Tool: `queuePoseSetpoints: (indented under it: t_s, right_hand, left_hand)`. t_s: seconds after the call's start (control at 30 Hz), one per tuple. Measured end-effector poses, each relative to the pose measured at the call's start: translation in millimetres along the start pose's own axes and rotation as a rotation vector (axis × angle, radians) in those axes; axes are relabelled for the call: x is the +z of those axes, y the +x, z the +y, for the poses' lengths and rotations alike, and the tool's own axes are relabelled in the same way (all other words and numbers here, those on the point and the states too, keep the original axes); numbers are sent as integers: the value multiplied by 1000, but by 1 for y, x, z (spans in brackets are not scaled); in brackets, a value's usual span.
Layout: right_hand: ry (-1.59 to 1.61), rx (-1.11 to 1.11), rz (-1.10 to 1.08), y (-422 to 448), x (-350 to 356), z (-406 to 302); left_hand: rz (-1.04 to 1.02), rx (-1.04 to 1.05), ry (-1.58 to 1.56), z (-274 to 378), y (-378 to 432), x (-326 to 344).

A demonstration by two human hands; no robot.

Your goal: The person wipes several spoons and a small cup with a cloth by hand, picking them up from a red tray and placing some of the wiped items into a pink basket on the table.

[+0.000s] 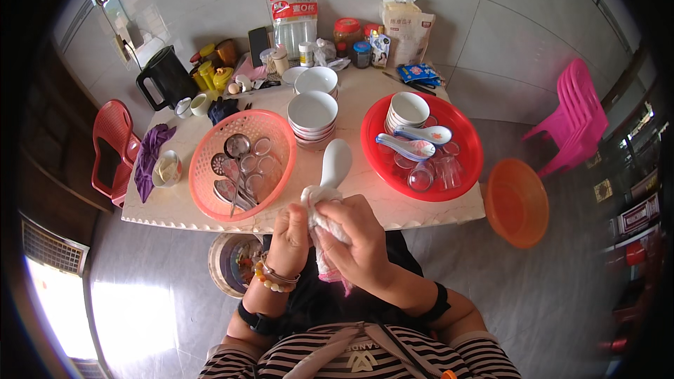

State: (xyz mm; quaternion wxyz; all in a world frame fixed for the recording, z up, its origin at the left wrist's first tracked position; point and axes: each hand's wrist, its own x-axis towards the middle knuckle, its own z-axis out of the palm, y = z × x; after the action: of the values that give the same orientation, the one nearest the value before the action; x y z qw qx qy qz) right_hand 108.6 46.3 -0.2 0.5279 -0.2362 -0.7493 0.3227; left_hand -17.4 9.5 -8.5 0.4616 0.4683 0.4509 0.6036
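Note:
A white ceramic soup spoon (336, 162) points away from me over the table's front edge, bowl end outward. Its handle is hidden in a white cloth (317, 210) with a pink edge that hangs down. My right hand (358, 237) grips the cloth around the handle. Curled against the cloth's left side is my left hand (289, 239); its fingertips are hidden. To the left, a pink plastic colander (284, 179) holds ladles, several spoons and glass cups. At the right, a red basin (463, 179) contains stacked bowls (409, 110), patterned soup spoons (405, 147) and glasses (447, 172).
Two stacks of white bowls (313, 110) stand between colander and basin. A black kettle (167, 76), jars (347, 31) and bags (408, 31) line the back. A purple cloth (150, 163) lies left, beside a bowl (167, 169). An orange basin (516, 202) is past the right edge.

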Motion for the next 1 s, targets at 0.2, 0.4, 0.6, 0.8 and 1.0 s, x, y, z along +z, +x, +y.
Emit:
queuePoseSetpoints:
  t_s: [0.2, 0.4, 0.6, 0.8, 1.0]
  right_hand:
    - [-268, -158, 92, 19, -16, 9]
    - [247, 219, 188, 38, -32, 14]
    - [623, 427, 292, 33, -24, 19]
    - [374, 308, 182, 16, -7, 20]
    - [207, 238, -132, 23, -24, 25]
  left_hand:
    - [-63, -26, 77, 9, 2, -1]
    - [-121, -142, -210, 9, 1, -4]
    - [-219, -421, -934, 0, 2, -11]
    - [-253, -617, -911, -6, 4, -4]
    - [-239, -699, -771, -1, 9, -15]
